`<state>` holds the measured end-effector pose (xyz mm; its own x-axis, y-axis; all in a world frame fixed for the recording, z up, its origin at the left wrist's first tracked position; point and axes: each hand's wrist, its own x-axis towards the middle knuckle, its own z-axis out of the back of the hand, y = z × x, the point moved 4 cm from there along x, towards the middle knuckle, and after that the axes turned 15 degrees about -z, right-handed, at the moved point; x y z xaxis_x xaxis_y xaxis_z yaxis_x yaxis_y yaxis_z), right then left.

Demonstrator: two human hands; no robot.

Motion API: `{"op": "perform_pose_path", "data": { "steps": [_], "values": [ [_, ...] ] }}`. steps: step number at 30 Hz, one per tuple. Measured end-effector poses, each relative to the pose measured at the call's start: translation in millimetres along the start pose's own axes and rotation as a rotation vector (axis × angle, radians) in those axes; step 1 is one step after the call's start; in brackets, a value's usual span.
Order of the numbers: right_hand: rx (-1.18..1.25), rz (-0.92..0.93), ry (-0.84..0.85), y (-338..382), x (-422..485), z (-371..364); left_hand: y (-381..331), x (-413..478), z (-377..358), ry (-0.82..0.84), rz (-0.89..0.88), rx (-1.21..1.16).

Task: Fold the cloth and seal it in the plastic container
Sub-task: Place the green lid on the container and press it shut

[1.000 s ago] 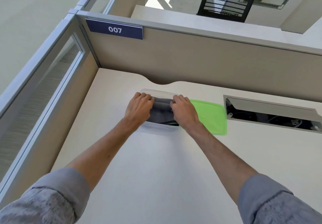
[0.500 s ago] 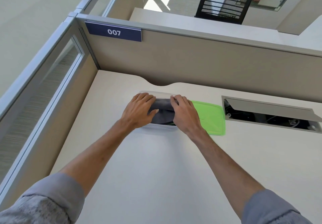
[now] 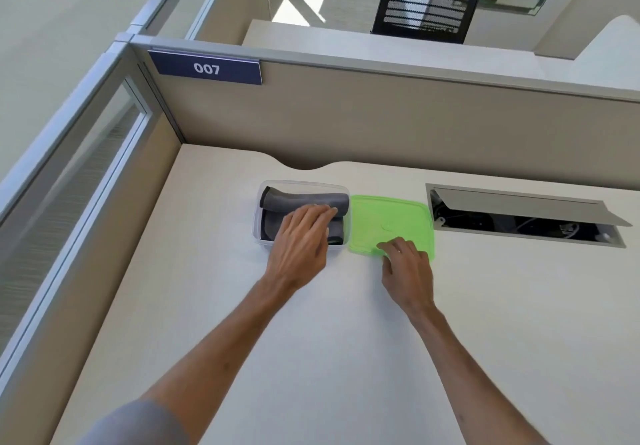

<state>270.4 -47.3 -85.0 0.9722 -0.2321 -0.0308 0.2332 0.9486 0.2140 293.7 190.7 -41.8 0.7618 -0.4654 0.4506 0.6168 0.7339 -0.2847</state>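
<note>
A folded dark grey cloth (image 3: 294,200) lies inside a clear plastic container (image 3: 266,186) on the pale desk. My left hand (image 3: 301,240) rests flat on the cloth, fingers together, pressing its near right part. A green lid (image 3: 391,217) lies flat on the desk just right of the container. My right hand (image 3: 408,264) sits at the lid's near edge, fingertips touching it, fingers curled and apart, nothing lifted.
An open cable hatch (image 3: 519,216) is set into the desk right of the lid. Cubicle partitions (image 3: 381,122) wall the desk at the back and left. The desk (image 3: 346,358) stretches bare toward me.
My right hand has left the cloth and moved right to the green lid's near edge. My left hand has shifted right onto the cloth, uncovering its far left part.
</note>
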Motion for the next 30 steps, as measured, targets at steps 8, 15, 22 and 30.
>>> {"op": "perform_pose_path", "data": {
  "steps": [8, 15, 22, 30],
  "values": [
    [-0.119, 0.075, -0.032, -4, 0, -1, -49, -10, -36, 0.082, -0.133, -0.056],
    [-0.109, 0.088, -0.013, -11, 3, -4, -54, -13, -50, 0.145, -0.173, -0.002],
    [-0.08, 0.148, -0.064, -17, -11, -3, -60, -15, -55, 0.167, -0.226, 0.051],
    [0.103, 0.186, -0.212, -37, -42, 55, -73, -12, -51, 0.168, -0.185, -0.093]
  ]
}}
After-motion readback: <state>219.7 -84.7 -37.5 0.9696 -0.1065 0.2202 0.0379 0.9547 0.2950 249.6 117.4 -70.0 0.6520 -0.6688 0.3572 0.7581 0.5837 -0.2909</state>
